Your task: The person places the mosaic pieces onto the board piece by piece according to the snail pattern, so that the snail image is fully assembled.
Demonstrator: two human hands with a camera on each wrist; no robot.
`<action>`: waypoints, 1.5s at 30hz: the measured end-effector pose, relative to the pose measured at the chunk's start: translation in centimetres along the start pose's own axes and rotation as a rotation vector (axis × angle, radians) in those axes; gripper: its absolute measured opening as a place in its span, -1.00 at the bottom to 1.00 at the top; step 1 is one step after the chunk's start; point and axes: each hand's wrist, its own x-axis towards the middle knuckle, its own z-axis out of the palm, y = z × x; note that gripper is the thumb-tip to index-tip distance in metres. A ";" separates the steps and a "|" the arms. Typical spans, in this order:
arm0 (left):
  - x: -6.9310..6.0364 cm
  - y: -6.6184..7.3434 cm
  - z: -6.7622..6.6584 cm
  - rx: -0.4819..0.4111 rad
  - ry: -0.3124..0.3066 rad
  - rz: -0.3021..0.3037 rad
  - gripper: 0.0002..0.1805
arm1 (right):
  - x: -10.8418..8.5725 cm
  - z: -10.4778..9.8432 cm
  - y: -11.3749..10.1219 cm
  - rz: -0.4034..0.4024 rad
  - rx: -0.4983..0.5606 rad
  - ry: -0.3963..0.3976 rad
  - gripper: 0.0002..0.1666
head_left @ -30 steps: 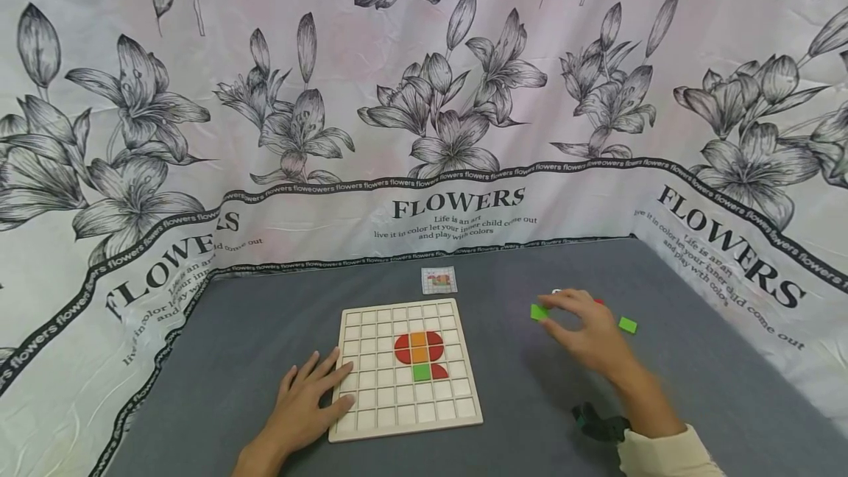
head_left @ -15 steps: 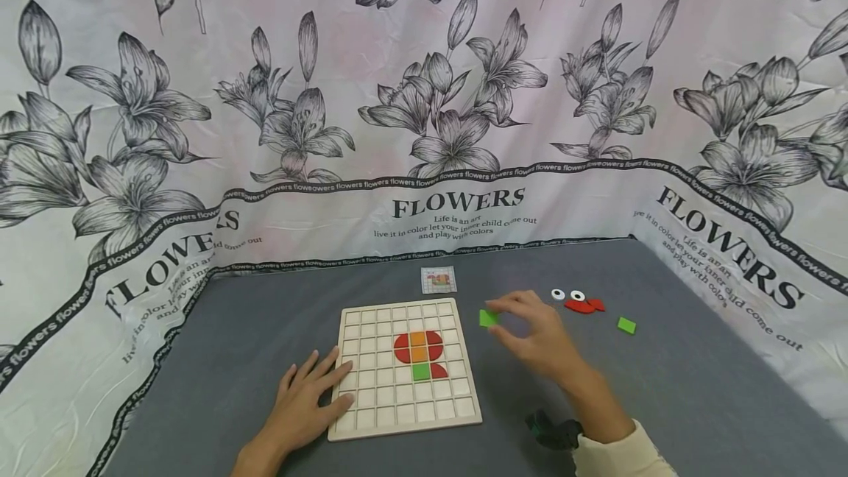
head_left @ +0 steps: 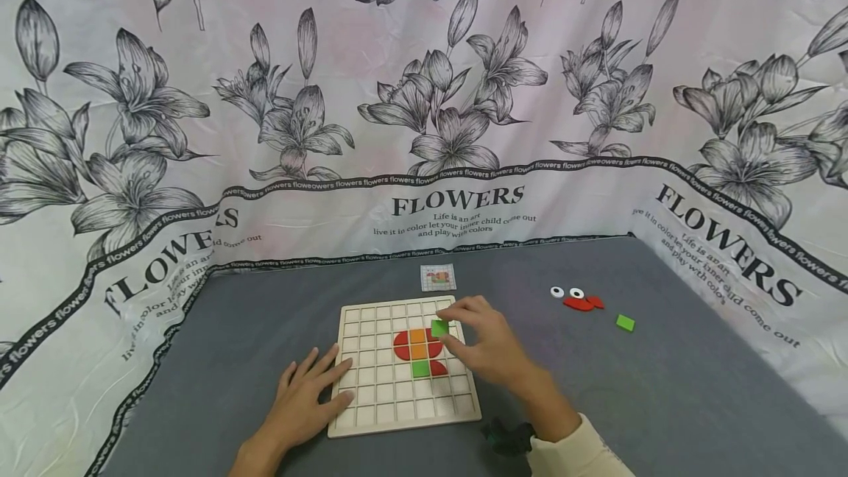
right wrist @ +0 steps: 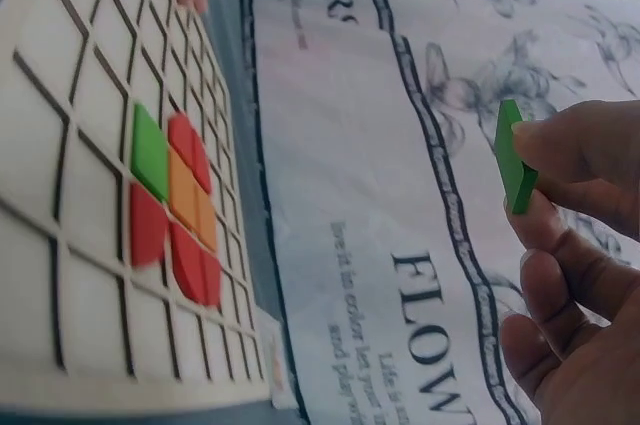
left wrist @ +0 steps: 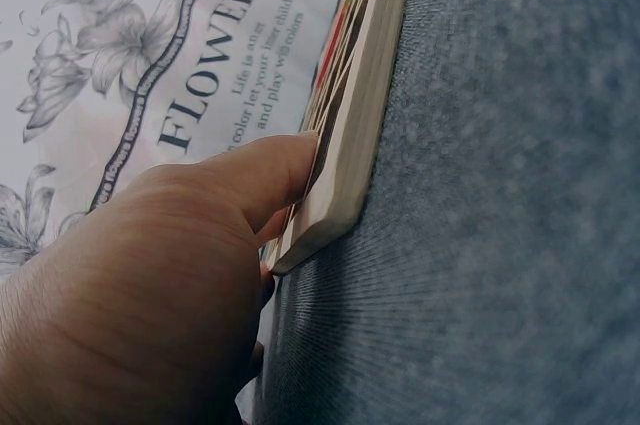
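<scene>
The right hand (head_left: 493,344) pinches a green square tile (head_left: 439,328) between thumb and fingertips above the upper right part of the wooden grid board (head_left: 371,429). In the right wrist view the tile (right wrist: 513,160) is held clear of the board (right wrist: 60,385). Orange squares (head_left: 418,351), red rounded pieces (head_left: 401,345), a green square (head_left: 420,369) and a red quarter piece (head_left: 438,367) lie in the board's cells. The left hand (head_left: 301,400) rests with spread, fairly straight fingers on the board's left edge; its thumb (left wrist: 270,170) touches the rim in the left wrist view.
A small picture card (head_left: 438,277) lies behind the board. On the grey table's right side are two white eye discs (head_left: 557,291), red pieces (head_left: 579,304) and a green square (head_left: 626,323). A flower-printed cloth (head_left: 318,219) encloses the back and sides.
The right hand has carried the green tile leftward from the table's right side to above the board, uncovering the eye discs and red pieces. The left hand has stayed on the board's edge.
</scene>
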 end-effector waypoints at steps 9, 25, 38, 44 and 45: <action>0.1 0.0 0.1 0.000 0.005 -0.003 -0.35 | 0.2 3.0 0.1 0.044 0.044 -0.065 -0.64; 0.2 0.1 0.3 0.006 0.013 0.007 -0.36 | -1.2 7.3 1.2 0.110 -0.009 -0.197 -0.70; 0.0 0.2 0.1 -0.005 0.010 -0.001 -0.36 | -1.5 8.3 1.5 0.071 -0.134 -0.263 -0.69; -0.1 0.2 0.0 0.001 0.016 -0.002 -0.35 | -1.6 8.6 1.7 0.052 -0.161 -0.266 -0.72; -0.1 0.2 0.0 0.001 0.016 -0.002 -0.36 | -1.6 8.6 1.7 0.047 -0.159 -0.263 -0.73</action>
